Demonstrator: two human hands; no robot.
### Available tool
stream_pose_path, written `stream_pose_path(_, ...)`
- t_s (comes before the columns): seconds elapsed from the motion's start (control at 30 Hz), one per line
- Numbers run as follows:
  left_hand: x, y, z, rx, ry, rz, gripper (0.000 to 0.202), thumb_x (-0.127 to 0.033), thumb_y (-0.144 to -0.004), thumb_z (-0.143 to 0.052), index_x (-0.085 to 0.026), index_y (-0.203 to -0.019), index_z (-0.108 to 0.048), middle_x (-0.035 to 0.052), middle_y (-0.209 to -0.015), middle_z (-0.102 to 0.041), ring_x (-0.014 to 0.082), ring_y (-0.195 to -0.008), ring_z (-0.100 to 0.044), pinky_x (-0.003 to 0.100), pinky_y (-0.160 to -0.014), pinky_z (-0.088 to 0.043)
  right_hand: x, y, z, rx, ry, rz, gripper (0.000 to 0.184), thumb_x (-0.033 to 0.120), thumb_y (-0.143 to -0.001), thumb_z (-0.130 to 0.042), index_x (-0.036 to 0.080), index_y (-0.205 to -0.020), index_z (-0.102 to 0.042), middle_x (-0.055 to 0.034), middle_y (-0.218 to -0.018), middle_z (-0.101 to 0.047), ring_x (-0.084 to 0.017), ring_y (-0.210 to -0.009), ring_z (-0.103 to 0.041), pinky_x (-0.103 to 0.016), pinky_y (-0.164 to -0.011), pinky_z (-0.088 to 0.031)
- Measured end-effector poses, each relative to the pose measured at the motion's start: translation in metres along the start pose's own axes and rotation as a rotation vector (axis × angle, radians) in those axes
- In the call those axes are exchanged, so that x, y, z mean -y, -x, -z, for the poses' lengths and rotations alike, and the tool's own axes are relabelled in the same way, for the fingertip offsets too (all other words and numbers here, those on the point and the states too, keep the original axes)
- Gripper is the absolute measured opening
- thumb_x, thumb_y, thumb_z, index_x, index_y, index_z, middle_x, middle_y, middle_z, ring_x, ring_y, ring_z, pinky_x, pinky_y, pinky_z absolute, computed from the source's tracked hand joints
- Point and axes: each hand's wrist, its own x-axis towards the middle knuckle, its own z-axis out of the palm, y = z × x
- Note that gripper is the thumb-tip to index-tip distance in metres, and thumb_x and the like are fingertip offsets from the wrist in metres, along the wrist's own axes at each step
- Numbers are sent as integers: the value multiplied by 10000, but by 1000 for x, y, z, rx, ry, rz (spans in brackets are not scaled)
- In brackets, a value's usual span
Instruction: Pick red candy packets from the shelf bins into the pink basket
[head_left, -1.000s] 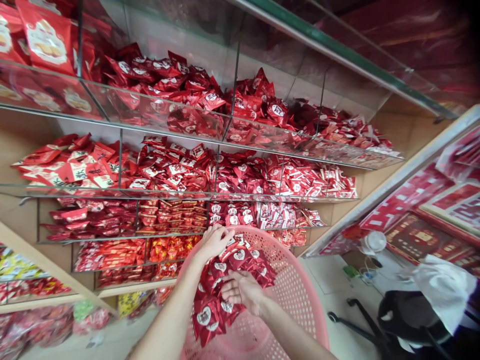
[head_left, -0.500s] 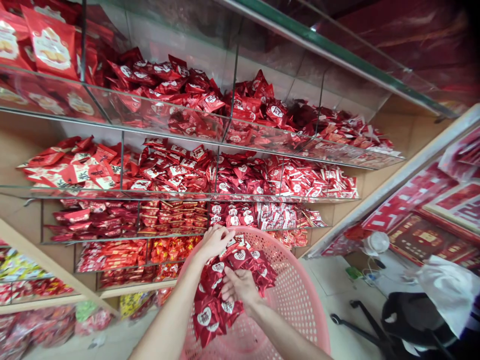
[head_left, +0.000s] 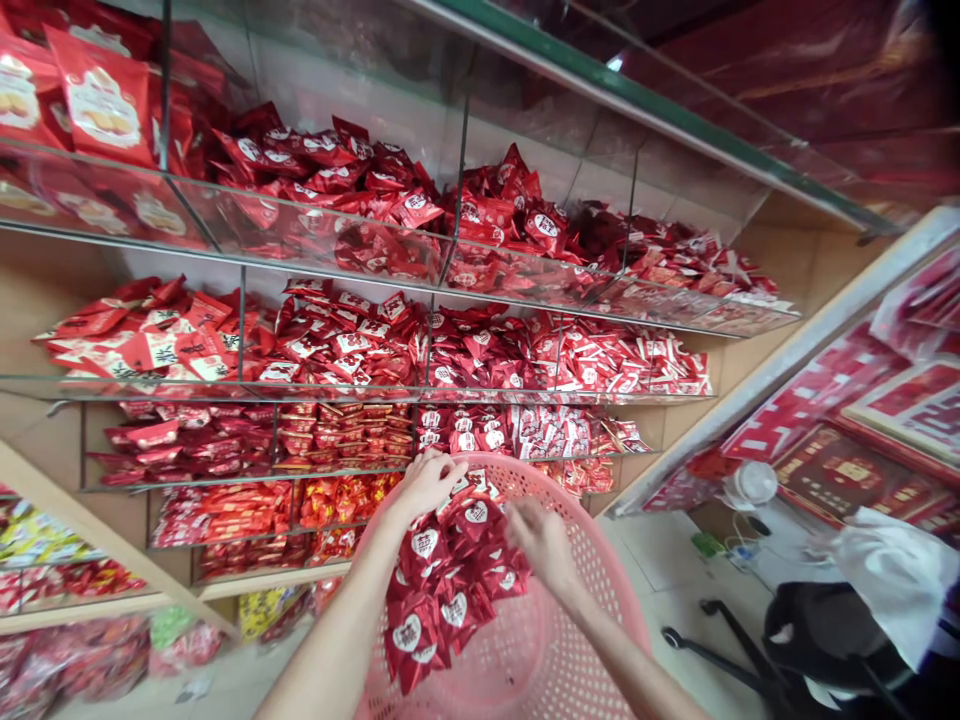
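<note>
Red heart-printed sachets [head_left: 450,590] lie in a heaped pile inside a pink perforated plastic basket [head_left: 581,590], toward the basket's left side, in the lower centre of the frame. I read the left hand [head_left: 429,483] at the upper edge of the pile, just inside the basket rim, with the fingers loosely together and curled downward. It contacts the topmost sachets, but I cannot tell whether it clamps one. The right hand [head_left: 541,545] sits at the pile's upper right, fingers bunched together, with the tips against the sachets; I cannot confirm from this view whether a sachet is pinched between them. Both forearms enter from the bottom edge. Beyond the basket, tiered glass shelves [head_left: 225,385] fill the upper left and centre, stocked with red packets [head_left: 352,340], and large red printed bags [head_left: 101,100] stand at upper left. Yellow packets [head_left: 30,530] sit at lower left. Framed red displays [head_left: 847,470] occupy the right side, and a white cloth [head_left: 892,570] lies beside a black object [head_left: 825,630] at lower right.
</note>
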Motion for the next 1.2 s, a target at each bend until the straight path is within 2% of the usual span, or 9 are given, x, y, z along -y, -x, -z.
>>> stream_pose_path(0.1, -3, 2, 1, -5, -4, -18, 418, -524, -871, -360, -222, -736, -616, 28, -864, -582, 179, -873, -544, 294, -824, -399, -5, -45, 27, -183, 366, 99, 315, 366, -876, -383, 159, -952, -608, -90, -937, -666, -195, -853, -609, -283, -754, -439)
stream_pose_path(0.17, -8, 4, 3, -19, -3, -23, 397, -516, -868, -374, -224, -739, -611, 25, -873, -582, 178, -882, -540, 294, -833, -395, -6, -68, 35, -160, 546, 44, 356, 392, -888, -360, 160, -923, -628, -112, -1001, -652, -218, -940, -589, -299, -798, -412)
stream_pose_path(0.27, -15, 8, 7, -46, -2, -25, 360, -504, -863, -394, -232, -762, -607, 19, -894, -589, 179, -902, -535, 297, -848, -389, -2, -82, 34, -61, 680, -124, 547, 531, -899, -244, 156, -888, -642, -139, -927, -669, -250, -901, -610, -325, -759, -409)
stream_pose_path(0.37, -16, 11, 7, -51, -5, -29, 346, -516, -863, -389, -247, -823, -603, 14, -921, -593, 181, -919, -535, 299, -854, -386, 3, -79, 30, -56, 690, -241, 697, 595, -886, -120, 145, -940, -649, -166, -896, -680, -268, -874, -630, -340, -738, -410)
stream_pose_path(0.53, -12, 11, -3, -57, -49, 5, 360, -528, -868, -364, -264, -979, -581, 31, -1027, -598, 200, -984, -536, 308, -861, -378, 3, -67, 29, -126, 714, -249, 754, 604, -879, -66, 156, -948, -670, -176, -916, -687, -281, -893, -638, -361, -764, -410)
stream_pose_path(0.67, -19, 0, -5, -28, -108, 31, 458, -540, -875, -311, -223, -1109, -545, 96, -1106, -601, 239, -1033, -543, 340, -858, -383, -2, -59, 32, -165, 710, -268, 766, 614, -873, -58, 167, -924, -677, -175, -903, -690, -271, -889, -642, -362, -769, -415)
stream_pose_path(0.83, -40, -32, -7, 151, -206, -15, 555, -599, -861, -245, -199, -847, -630, 110, -933, -665, 259, -886, -615, 334, -736, -421, -1, -51, 37, -164, 726, -280, 750, 606, -879, -69, 164, -897, -674, -164, -888, -693, -263, -886, -644, -361, -785, -412)
stream_pose_path(1.0, -58, -59, -29, 328, -205, -32, 692, -691, -820, -165, -202, -777, -654, 99, -837, -689, 256, -826, -643, 324, -699, -433, -6, -49, 44, -167, 722, -281, 716, 588, -889, -95, 158, -908, -668, -162, -907, -694, -257, -897, -644, -346, -784, -411)
stream_pose_path(1.2, -69, -58, -58, 255, -262, -17, 766, -703, -814, -96, -212, -852, -684, 121, -912, -692, 288, -929, -627, 373, -780, -433, -29, -52, 60, -150, 711, -303, 689, 567, -898, -105, 156, -925, -658, -172, -899, -693, -266, -895, -645, -356, -770, -415)
